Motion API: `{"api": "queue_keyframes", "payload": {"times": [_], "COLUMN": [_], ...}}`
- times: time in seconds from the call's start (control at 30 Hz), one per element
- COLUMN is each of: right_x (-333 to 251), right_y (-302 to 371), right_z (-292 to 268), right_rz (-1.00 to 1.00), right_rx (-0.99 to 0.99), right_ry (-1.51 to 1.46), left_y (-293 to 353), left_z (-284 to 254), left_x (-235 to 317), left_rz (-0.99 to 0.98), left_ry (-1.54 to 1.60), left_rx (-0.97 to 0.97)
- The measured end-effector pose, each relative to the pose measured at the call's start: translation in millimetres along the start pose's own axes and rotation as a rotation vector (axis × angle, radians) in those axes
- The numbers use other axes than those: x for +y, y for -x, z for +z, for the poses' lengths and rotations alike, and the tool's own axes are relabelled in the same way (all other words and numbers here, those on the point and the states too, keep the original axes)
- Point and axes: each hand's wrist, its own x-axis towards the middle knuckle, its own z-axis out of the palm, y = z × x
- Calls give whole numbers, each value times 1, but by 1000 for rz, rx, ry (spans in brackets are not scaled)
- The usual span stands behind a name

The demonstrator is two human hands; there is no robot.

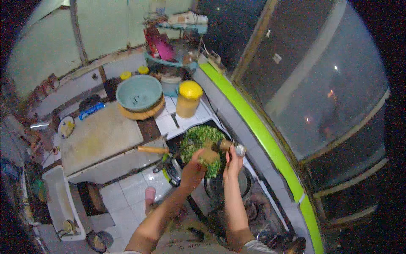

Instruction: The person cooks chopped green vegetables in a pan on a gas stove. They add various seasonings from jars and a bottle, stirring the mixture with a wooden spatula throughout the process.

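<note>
While right hand [234, 163] grips a small jar [230, 146] tipped toward it, left hand [195, 166] sits cupped, catching brownish powder; pan of chopped greens [202, 139] directly beneath both.

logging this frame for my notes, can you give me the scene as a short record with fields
setting: small kitchen counter beside a dark window with a green sill
left hand: cupped palm up over the pan, a heap of brownish powder in it
right hand: holds a small jar tilted toward the left palm
pan: full of chopped green vegetables, wooden handle pointing left
counter items: teal bowl, yellow-lidded jar, worn cutting board
floor: pale tiles, the person's foot visible
</note>
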Motion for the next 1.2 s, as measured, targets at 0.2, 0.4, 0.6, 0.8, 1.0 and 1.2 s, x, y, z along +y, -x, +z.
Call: {"api": "queue_keyframes", "payload": {"times": [0.2, 0.4, 0.6, 0.8, 1.0, 1.2], "right_x": [0, -13, -28, -49, -18, -9], "right_y": [0, 31, 36, 45, 11, 7], "right_z": [-19, -4, 0, 20, 4, 9], "right_rz": [350, 427, 464, -123, -447, -400], "right_rx": [43, -95, -153, 67, -70, -130], "right_ry": [-482, -288, -435, -107, 923, 851], "left_y": [-8, -35, -29, -32, -14, 0], "left_z": [41, 67, 65, 49, -2, -15], "left_x": [41, 29, 25, 41, 17, -13], "left_rz": [392, 640, 598, 487, 72, -102], "left_ry": [-574, -709, -787, -676, -159, -47], "left_rx": [34, 165, 161, 88, 392, 413]}}
